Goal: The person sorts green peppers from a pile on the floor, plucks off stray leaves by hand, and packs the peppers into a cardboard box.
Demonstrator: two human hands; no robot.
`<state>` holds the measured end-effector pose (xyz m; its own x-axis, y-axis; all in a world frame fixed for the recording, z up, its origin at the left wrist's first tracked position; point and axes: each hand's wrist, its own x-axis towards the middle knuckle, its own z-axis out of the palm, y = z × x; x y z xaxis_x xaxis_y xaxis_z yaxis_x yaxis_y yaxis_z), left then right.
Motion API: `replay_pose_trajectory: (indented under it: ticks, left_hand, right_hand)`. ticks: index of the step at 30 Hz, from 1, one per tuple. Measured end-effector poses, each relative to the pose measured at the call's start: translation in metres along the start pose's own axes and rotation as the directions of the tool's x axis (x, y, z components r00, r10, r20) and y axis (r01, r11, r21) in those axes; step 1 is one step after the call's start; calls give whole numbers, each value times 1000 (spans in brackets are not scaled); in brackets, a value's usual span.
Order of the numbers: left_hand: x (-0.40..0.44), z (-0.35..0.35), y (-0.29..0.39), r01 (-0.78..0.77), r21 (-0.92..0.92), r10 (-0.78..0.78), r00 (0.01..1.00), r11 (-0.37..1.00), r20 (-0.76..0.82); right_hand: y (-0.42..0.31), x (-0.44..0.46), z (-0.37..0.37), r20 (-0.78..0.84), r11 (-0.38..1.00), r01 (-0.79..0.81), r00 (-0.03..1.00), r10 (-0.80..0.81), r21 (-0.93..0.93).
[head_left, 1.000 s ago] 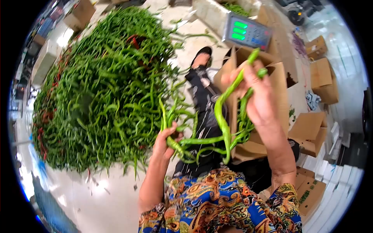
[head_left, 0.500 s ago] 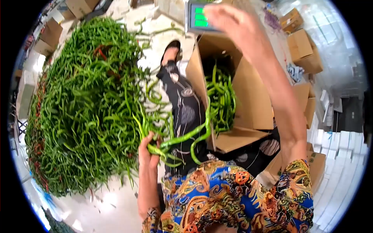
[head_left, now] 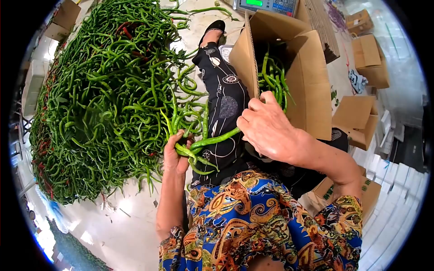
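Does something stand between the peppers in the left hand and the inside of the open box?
Yes: beside the leg, a flap of the box stands in the way of the peppers, and so does the right hand. The top looks open, so passing over the flap should probably work.

Well to the right of the right hand's fingers [head_left: 247, 120] stands an open carton [head_left: 355, 121]; beyond it lies a crumpled rag [head_left: 357, 82], beside a taller carton [head_left: 367, 50]. Purple netting [head_left: 336, 18] lies farther ahead of those fingers. Rightward and nearer the body are a green-printed carton [head_left: 370, 198] and stacked white slabs [head_left: 392, 189]. Far left of the left hand's fingers [head_left: 173, 140] sits a pale box [head_left: 35, 83].
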<state>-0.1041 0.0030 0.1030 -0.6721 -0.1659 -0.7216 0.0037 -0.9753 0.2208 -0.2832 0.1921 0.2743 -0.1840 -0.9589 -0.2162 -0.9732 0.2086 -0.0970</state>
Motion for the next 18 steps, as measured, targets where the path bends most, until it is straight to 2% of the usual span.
replay_pose_trajectory:
  ticks: [2, 3, 6, 7, 8, 11, 12, 14, 15, 16, 18]
  left_hand:
    - [-6, 5, 2, -20, -24, 20, 1000, 1000, 14]
    - [-12, 9, 4, -27, -31, 30, 995, 999, 92]
    - [-29, 32, 11, -131, 28, 125, 980, 991, 158]
    - [-34, 37, 15, -154, 47, 140, 963, 987, 231]
    - [-40, 45, 17, -175, 61, 158, 963, 983, 217]
    - [-50, 62, 21, -228, 100, 191, 937, 968, 292]
    - [-57, 70, 22, -240, 111, 200, 937, 964, 285]
    - [-62, 79, 27, -271, 54, 238, 910, 961, 339]
    - [-65, 83, 33, -278, -14, 266, 904, 961, 335]
    - [-66, 85, 43, -251, -147, 290, 874, 957, 391]
    - [-69, 96, 66, -260, -299, 375, 814, 918, 444]
  right_hand:
    - [-1, 5, 2, -11, 999, 22, 1000, -23, -47]
    - [-7, 9, 0, -1, 993, 11, 1000, -12, -120]
    - [-24, 20, -1, 6, 885, 44, 999, -47, -463]
    - [-26, 23, 2, -27, 966, 50, 998, -58, -253]
    - [-28, 29, 6, -67, 995, 98, 993, -97, 12]
    - [-42, 46, 40, -304, 978, 206, 935, -185, 39]
    - [-43, 51, 48, -205, 952, 224, 962, -181, 210]
    - [-33, 73, 29, 84, 889, 154, 974, -210, 430]
    - [-31, 73, 39, -99, 877, 230, 973, -208, 422]
    - [-30, 72, 30, -139, 866, 251, 967, -211, 433]
    - [-33, 66, -7, -220, 844, 296, 951, -217, 447]
